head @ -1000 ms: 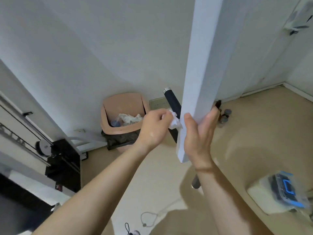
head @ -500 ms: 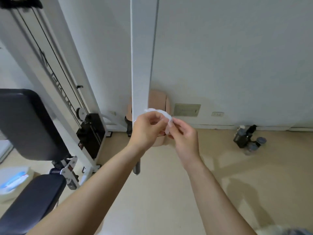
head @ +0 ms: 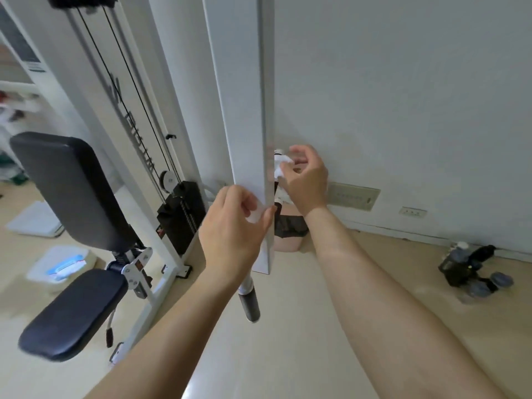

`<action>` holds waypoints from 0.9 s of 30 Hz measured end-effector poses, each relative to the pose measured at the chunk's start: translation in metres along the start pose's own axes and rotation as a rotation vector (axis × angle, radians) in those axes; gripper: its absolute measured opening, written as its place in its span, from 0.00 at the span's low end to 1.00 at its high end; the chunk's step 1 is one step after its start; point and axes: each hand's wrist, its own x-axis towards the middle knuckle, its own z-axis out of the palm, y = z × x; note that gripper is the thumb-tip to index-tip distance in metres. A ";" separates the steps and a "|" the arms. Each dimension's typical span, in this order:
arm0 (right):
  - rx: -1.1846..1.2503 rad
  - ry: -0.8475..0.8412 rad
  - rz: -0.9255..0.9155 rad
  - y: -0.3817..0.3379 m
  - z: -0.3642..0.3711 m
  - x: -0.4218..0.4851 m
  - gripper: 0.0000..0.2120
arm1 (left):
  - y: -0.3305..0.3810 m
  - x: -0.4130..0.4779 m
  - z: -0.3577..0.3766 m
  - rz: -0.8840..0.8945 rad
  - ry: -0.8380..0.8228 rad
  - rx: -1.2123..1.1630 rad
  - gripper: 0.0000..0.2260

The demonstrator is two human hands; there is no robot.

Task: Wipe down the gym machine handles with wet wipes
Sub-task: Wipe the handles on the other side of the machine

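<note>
Facing the white machine post (head: 244, 125), padded bench (head: 72, 191) to its left. Gripping the slanted bar (head: 244, 283) with the left hand (head: 234, 226), fingers curled round it at the post's lower edge, dark handle (head: 250, 305) just below. Pinching a crumpled white wipe (head: 279, 167) in the right hand (head: 306, 181), against the bar's upper end behind the post.

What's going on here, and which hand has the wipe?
A person is working at a cable gym machine. The right hand holds a crumpled wet wipe at the upper end of the handle bar, just behind the white post. The left hand has its fingers curled at the post's lower edge with something pale between them. Whether that is wipe is unclear. The bar's lower dark grip hangs untouched.
</note>
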 end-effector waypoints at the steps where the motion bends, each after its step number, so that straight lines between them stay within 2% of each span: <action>1: -0.030 -0.004 -0.071 0.007 0.001 0.008 0.09 | 0.004 -0.002 0.004 -0.010 0.014 -0.002 0.16; 4: -0.134 -0.023 -0.119 0.027 0.000 0.030 0.07 | 0.015 -0.006 0.015 -0.051 0.066 -0.039 0.16; 7: -0.211 -0.083 -0.225 0.040 -0.003 0.039 0.11 | 0.029 -0.006 0.028 -0.207 0.215 -0.114 0.19; 9: -0.156 -0.142 -0.368 0.048 -0.004 0.032 0.09 | 0.038 -0.004 0.036 -0.297 0.315 -0.180 0.20; 11: -0.060 -0.193 -0.420 0.053 -0.003 0.024 0.09 | 0.042 -0.004 0.043 -0.332 0.382 -0.201 0.19; 16: 0.086 -0.216 -0.339 0.058 0.007 0.026 0.11 | 0.040 -0.005 0.051 -0.378 0.467 -0.185 0.17; 22: 0.095 -0.125 -0.176 0.042 0.029 0.040 0.03 | 0.025 0.000 0.050 -0.310 0.504 -0.131 0.18; 27: 0.108 -0.284 -0.317 0.037 0.033 0.004 0.04 | 0.012 0.007 0.047 -0.289 0.530 -0.097 0.18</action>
